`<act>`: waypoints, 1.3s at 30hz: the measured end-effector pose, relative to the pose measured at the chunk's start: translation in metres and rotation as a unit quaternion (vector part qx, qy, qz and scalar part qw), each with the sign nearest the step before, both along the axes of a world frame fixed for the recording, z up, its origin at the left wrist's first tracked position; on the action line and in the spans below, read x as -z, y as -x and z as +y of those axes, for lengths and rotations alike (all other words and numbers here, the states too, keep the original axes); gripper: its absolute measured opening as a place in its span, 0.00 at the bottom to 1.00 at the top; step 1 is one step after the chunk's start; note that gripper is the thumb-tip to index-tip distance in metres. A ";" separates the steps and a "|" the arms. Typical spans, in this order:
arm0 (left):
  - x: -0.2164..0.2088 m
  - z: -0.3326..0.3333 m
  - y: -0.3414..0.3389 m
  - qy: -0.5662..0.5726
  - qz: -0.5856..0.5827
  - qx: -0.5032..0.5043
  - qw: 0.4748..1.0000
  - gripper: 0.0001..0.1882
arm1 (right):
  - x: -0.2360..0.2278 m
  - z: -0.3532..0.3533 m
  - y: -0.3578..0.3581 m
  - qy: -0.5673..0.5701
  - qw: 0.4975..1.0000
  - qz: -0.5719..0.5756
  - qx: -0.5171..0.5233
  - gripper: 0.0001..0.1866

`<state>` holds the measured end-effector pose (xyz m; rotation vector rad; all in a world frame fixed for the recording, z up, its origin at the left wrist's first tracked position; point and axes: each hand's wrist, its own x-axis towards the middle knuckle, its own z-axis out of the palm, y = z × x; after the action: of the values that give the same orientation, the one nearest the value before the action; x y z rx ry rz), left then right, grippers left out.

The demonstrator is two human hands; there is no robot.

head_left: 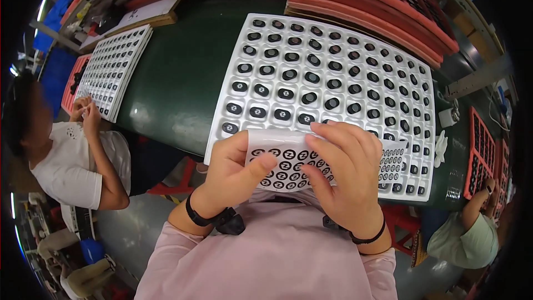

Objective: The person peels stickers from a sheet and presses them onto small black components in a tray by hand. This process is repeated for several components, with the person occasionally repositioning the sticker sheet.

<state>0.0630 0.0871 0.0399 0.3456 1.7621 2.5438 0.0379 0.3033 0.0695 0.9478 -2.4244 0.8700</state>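
My left hand grips the left end of a white sticker sheet printed with rows of round black emblems, its thumb lying across the front. Over the middle of the sheet my right hand has its fingers curled at the top edge and its thumb against the printed side. The sheet's right end sticks out beyond that hand. Beneath lies a white moulded tray with rows of small black oval pieces in its pockets. Several pieces toward the near left carry a light emblem; the hands hide part of the tray's near rows.
Red trays are stacked at the back right of the green table. At the left, a co-worker handles something small beside white trays. Another person sits at the right near red trays.
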 end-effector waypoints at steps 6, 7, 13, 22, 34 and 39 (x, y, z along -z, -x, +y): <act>-0.010 -0.003 0.000 -0.008 -0.030 0.047 0.998 0.20 | 0.000 -0.003 0.002 0.010 1.000 0.004 0.004 0.27; -0.010 -0.004 0.001 0.022 -0.034 0.048 0.998 0.20 | 0.000 -0.004 0.003 0.015 1.000 -0.001 0.003 0.27; -0.011 -0.004 0.005 0.107 -0.042 0.031 0.993 0.18 | 0.005 -0.007 0.008 0.058 0.998 -0.006 -0.004 0.26; -0.009 -0.006 0.010 0.199 0.091 -0.035 0.975 0.12 | 0.011 -0.012 0.009 0.104 0.994 0.012 -0.010 0.19; 0.002 -0.008 0.024 0.190 0.276 -0.262 0.905 0.25 | 0.001 -0.007 0.007 0.095 0.995 0.009 -0.043 0.16; -0.017 -0.013 0.021 0.272 0.299 -0.057 0.913 0.21 | -0.006 -0.004 0.005 0.084 0.994 -0.008 -0.070 0.18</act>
<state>0.0418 0.0737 0.0566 1.0965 2.6540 1.9813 0.0327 0.2991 0.0755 1.0592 -2.2775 1.1151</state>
